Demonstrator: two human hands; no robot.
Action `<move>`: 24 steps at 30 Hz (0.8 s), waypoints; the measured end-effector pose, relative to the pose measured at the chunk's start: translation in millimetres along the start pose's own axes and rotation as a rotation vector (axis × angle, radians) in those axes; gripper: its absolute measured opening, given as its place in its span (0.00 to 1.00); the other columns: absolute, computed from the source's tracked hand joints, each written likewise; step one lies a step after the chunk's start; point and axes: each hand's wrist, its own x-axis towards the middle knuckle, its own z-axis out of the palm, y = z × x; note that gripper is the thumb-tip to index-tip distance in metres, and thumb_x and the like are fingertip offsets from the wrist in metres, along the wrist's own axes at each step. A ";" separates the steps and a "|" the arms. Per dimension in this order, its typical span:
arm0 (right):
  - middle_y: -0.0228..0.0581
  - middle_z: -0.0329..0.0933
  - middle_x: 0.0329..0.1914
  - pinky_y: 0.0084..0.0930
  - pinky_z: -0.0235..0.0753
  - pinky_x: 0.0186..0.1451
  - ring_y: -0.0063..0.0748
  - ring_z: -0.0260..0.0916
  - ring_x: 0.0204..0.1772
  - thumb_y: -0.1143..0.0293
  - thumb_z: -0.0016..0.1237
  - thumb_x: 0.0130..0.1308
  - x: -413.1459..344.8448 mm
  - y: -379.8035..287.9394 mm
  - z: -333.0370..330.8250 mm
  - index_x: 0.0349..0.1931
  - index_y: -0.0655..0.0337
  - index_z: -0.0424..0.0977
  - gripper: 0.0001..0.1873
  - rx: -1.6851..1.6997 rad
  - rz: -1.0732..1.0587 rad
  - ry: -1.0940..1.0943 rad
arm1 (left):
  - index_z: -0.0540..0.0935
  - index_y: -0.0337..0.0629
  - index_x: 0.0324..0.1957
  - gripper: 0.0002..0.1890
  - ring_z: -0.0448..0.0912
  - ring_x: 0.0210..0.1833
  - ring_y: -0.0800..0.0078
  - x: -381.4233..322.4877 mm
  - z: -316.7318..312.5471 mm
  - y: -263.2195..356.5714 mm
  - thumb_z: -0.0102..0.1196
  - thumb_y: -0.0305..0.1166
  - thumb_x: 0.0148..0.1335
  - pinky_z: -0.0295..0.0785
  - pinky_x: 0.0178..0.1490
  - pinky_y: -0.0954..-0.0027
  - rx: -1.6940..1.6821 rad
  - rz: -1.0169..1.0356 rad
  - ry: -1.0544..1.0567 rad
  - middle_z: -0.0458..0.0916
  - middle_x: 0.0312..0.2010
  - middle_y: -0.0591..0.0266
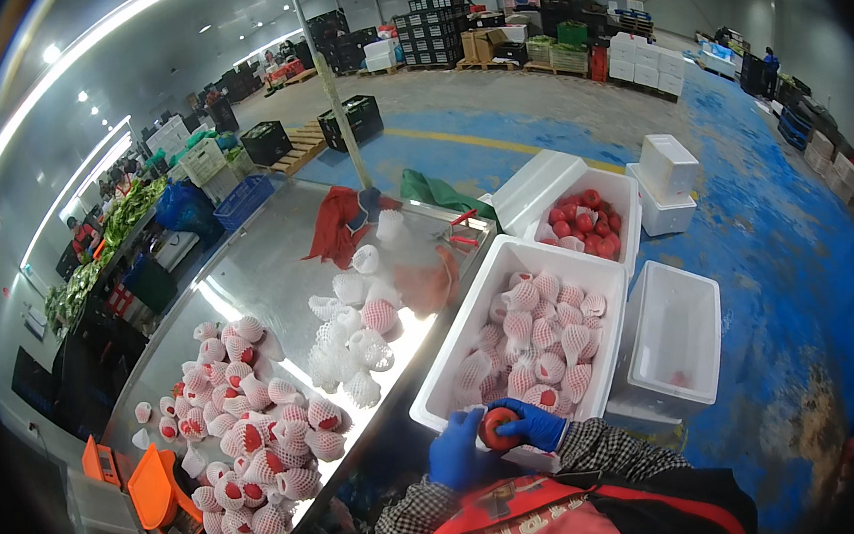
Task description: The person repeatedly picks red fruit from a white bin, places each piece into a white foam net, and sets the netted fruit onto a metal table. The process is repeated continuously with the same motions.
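Observation:
Both hands wear blue gloves and meet over the near edge of a white foam box (422, 410). My right hand (535, 422) has its fingers around a red tomato (498, 428). My left hand (456, 449) is against the tomato's left side, with a bit of white material between; its grip is partly hidden. Inside the box lie many tomatoes in white foam net sleeves (545, 333). More sleeved tomatoes (260, 438) are heaped on the metal table (179, 362) at the left, beside a pile of mostly empty foam net sleeves (351, 348).
Behind the near box, another foam box (628, 198) holds bare red tomatoes (589, 220). An open foam box (673, 330) stands at the right. Orange scales (155, 488) sit at the table's near left. A red cloth (333, 225), red-handled scissors (462, 217) and a metal pole (344, 115) are at its far end.

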 end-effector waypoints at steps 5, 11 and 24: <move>0.38 0.69 0.54 0.29 0.71 0.60 0.31 0.69 0.56 0.71 0.53 0.59 1.6 -10.7 -3.3 0.57 0.61 0.65 0.24 0.236 0.116 0.203 | 0.75 0.35 0.48 0.30 0.80 0.44 0.56 -5.7 -12.4 -34.1 0.71 0.36 0.43 0.75 0.47 0.64 -0.160 -0.235 0.238 0.79 0.40 0.48; 0.36 0.69 0.52 0.27 0.67 0.60 0.29 0.66 0.56 0.73 0.60 0.54 7.0 -26.0 19.0 0.55 0.59 0.64 0.28 -0.446 -0.474 0.273 | 0.73 0.36 0.48 0.22 0.77 0.37 0.77 -26.8 -16.1 -75.8 0.65 0.23 0.50 0.75 0.42 0.74 -0.586 -0.328 0.327 0.79 0.36 0.62; 0.45 0.69 0.51 0.37 0.66 0.60 0.48 0.67 0.56 0.74 0.64 0.48 6.9 -40.9 53.8 0.51 0.61 0.68 0.28 -1.022 -0.821 0.377 | 0.75 0.36 0.44 0.17 0.77 0.36 0.80 -33.5 -23.9 -72.2 0.63 0.20 0.52 0.75 0.38 0.77 -0.631 -0.354 0.236 0.80 0.35 0.63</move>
